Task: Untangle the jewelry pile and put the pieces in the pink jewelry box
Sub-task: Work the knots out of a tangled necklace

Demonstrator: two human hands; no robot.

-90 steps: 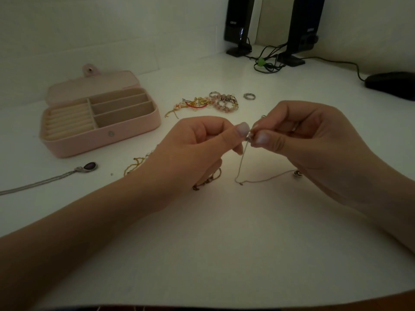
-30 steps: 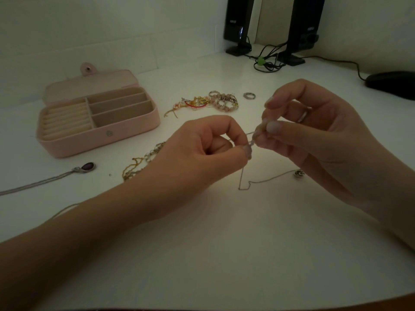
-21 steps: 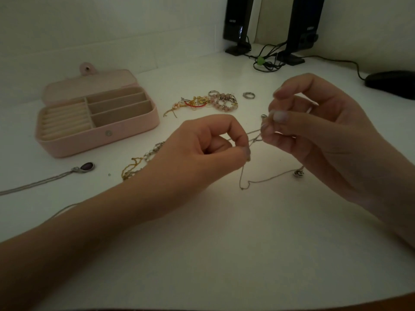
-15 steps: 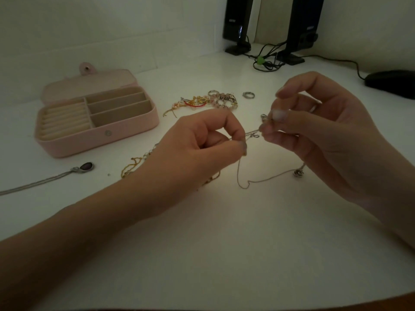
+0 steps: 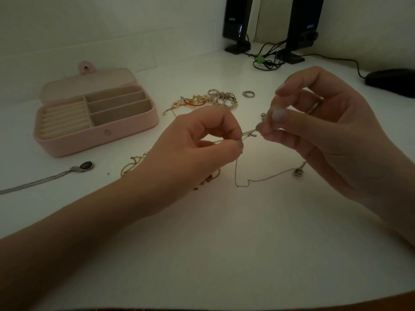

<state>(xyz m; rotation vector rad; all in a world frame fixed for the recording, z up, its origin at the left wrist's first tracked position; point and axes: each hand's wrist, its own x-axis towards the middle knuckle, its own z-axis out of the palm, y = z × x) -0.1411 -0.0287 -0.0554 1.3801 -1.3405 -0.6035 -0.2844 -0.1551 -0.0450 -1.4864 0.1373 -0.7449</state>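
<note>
Beside the open pink jewelry box [image 5: 98, 129], a dim white desk [image 5: 224, 243] bears tangled beaded bracelets [image 5: 208, 101]. Left hand [image 5: 193, 144] and right hand [image 5: 325, 131] each pinch a thin silver chain [image 5: 249, 134].

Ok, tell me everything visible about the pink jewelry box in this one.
The pink jewelry box sits open on the white table, far left of both hands, touched by nothing. It is rectangular with rounded corners and looks leather-like. Its lid lies folded back, a snap tab at its edge, the matching stud on the front wall. Inside: cream ring rolls on the left, three long beige compartments on the right, no jewelry visible in them.
</note>
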